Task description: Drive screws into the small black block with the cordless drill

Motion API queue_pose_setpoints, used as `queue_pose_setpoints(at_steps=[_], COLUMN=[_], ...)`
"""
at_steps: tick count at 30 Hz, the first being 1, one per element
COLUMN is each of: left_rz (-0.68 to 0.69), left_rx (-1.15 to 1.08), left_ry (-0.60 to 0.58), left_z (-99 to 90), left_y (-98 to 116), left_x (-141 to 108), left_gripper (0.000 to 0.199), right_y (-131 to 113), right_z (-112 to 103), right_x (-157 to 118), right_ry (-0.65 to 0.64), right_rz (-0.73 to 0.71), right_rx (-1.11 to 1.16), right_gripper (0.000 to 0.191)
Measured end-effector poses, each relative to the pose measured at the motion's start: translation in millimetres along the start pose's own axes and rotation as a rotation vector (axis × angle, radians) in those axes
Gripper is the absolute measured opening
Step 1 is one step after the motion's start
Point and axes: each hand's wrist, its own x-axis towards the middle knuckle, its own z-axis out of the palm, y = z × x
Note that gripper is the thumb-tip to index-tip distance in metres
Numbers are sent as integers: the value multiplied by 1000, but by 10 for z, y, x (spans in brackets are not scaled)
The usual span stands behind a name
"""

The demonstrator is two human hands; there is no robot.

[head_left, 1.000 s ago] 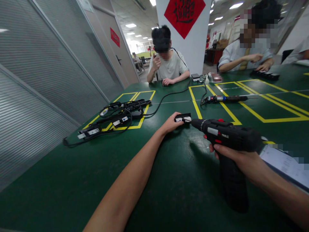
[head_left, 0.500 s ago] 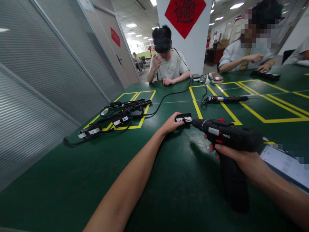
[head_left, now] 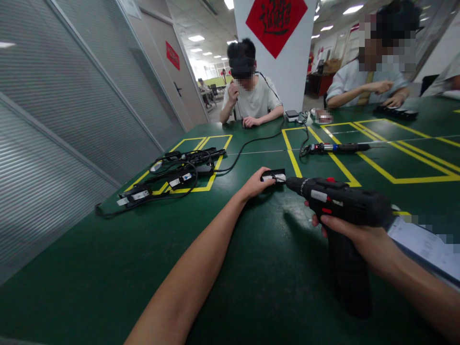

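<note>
My left hand (head_left: 256,183) is closed around the left end of a small black block with a white label (head_left: 274,176), holding it on the green table. In my right hand (head_left: 338,225) is a black cordless drill (head_left: 341,199) with red details, my fingers wrapped round its grip. The drill lies level and points left, and its chuck is right by the block's right end. A thin bit runs from the chuck to the block; whether its tip is seated in a screw is too small to tell.
Black devices with cables (head_left: 179,172) lie at left on the yellow-taped green table (head_left: 143,282). A pen-shaped electric tool (head_left: 341,147) lies beyond the drill, and a tablet-like screen (head_left: 424,244) sits beside my right forearm. Two people (head_left: 255,96) work across the table.
Almost nothing differs: both my hands, the black block and the drill keep their places. The view has shifted by a hair.
</note>
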Motion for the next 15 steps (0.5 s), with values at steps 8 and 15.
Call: queue_pose_setpoints(at_steps=[8,15], left_rz=[0,-25], left_rx=[0,39], left_ry=[7,39], left_z=[-7,7], left_y=[32,50], left_x=[-3,0], left_gripper=[40,39], right_y=[63,117], right_z=[-72,-98], right_x=[19,26], right_ry=[21,24], right_rz=[-18,-59], right_rx=[-168,-206], right_gripper=[21,21])
